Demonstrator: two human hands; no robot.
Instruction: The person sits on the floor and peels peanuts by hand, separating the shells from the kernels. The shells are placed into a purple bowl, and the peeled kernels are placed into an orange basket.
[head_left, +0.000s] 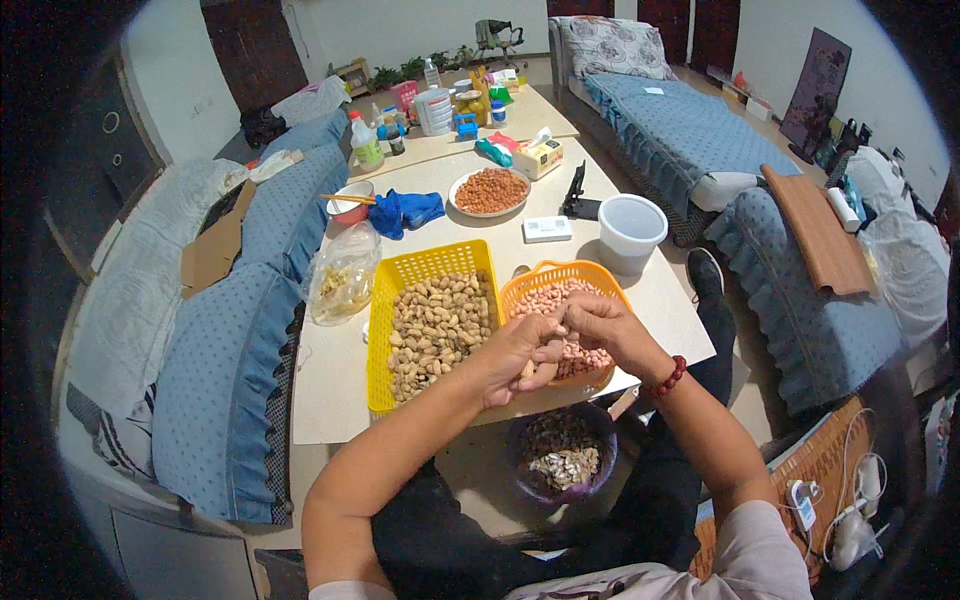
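My left hand (521, 356) and my right hand (604, 322) meet at the fingertips above an orange plastic basket (619, 281) of shelled pink peanuts (551, 295). A small peanut, mostly covered by the fingers, is pinched between them. An unshelled peanut (528, 370) shows in the curled fingers of my left hand. Left of the hands, a yellow plastic basket (380, 330) holds unshelled peanuts (439, 322). Below the table edge, a basin (611, 461) on the floor contains peanut shells (566, 466).
On the table (330, 405) stand a white plastic tub (634, 232), a plate of reddish peanuts (491, 191), a phone stand (581, 199), a white box (547, 229), a clear plastic bag (345, 274), a blue cloth (405, 211) and a bowl with chopsticks (350, 204). Blue-covered sofas flank it.
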